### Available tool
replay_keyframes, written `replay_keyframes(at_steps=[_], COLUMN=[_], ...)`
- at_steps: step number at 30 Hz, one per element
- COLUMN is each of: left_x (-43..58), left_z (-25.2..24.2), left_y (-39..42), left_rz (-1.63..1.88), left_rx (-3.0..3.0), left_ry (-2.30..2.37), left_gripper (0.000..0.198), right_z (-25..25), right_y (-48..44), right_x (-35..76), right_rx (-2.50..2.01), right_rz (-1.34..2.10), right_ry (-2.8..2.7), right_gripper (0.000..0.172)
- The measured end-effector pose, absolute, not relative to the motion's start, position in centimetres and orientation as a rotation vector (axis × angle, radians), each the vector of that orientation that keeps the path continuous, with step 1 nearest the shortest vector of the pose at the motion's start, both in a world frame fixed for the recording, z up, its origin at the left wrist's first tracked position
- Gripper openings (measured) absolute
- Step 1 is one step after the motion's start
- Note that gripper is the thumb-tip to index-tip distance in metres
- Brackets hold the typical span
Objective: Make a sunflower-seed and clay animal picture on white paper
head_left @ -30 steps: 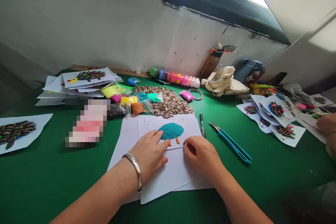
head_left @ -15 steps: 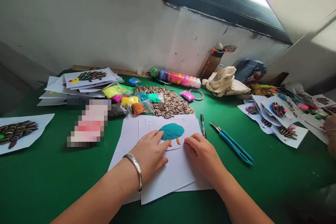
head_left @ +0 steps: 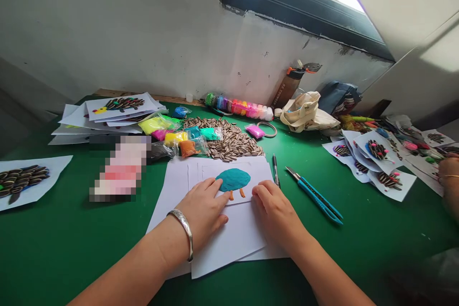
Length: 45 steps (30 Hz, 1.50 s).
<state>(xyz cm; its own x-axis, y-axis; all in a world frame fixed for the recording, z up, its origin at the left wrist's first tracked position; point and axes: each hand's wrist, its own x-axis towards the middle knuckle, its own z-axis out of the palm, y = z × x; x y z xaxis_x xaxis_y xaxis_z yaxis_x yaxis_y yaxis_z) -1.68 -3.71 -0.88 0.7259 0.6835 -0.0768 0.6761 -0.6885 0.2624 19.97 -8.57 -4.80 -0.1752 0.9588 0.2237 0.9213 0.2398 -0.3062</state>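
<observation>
My left hand (head_left: 203, 208) lies flat on a white sheet (head_left: 229, 229), fingers spread, with a silver bangle on the wrist. The fingertips reach the left edge of a teal clay oval (head_left: 233, 179) with two small orange legs under it. My right hand (head_left: 276, 213) rests on the same sheet just right of the orange legs, fingers curled down with the tips pressed to the paper; nothing shows in them.
A pile of striped sunflower seeds (head_left: 233, 141) and small bags of coloured clay (head_left: 179, 135) lie behind the sheets. A pen (head_left: 275, 172) and a blue utility knife (head_left: 315, 195) lie to the right. Finished seed pictures (head_left: 376, 153) are stacked right and left. Another person's hand (head_left: 448, 172) works at far right.
My right hand has slid a little left and forward along the paper toward the orange legs. The left hand has stayed put. The other person's hand has shifted further right.
</observation>
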Motion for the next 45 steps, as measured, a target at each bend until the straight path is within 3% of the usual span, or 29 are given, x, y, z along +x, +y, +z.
replay_keyframes(at_steps=[4,14,21,27,41,45], left_x=[-1.7,-1.7,-1.8,-1.9,-2.0,-1.9], left_z=[-1.1,-1.1,-0.7,-1.0,-1.0,-0.9], left_y=[-3.7,-3.8,-3.8,-3.3,-3.1,-3.1], left_rz=[0.051,0.103,0.125,0.138,0.138,0.119], left_rx=[2.679,2.672,2.691,2.658,2.653,2.636], left_ry=[1.078,1.093,1.156,1.246,1.210,1.220], left_gripper=[0.045,0.038,0.030,0.045,0.038,0.044], right_z=[-4.9,-4.9,-4.7,-4.6,-4.1,-4.5], right_y=[-8.6,-8.9,-9.1,-8.3,-7.4,-8.6], right_x=[19.7,20.0,20.2,20.0,19.2,18.6], right_rx=[-1.756,-1.700,-1.665,-1.730,-1.735,-1.685], right_rz=[0.074,0.288,0.355,0.369,0.408,0.443], right_ry=[-2.147,-1.910,-1.841,-1.848,-1.717,-1.758], right_gripper=[0.018,0.013,0.020,0.017,0.012,0.013])
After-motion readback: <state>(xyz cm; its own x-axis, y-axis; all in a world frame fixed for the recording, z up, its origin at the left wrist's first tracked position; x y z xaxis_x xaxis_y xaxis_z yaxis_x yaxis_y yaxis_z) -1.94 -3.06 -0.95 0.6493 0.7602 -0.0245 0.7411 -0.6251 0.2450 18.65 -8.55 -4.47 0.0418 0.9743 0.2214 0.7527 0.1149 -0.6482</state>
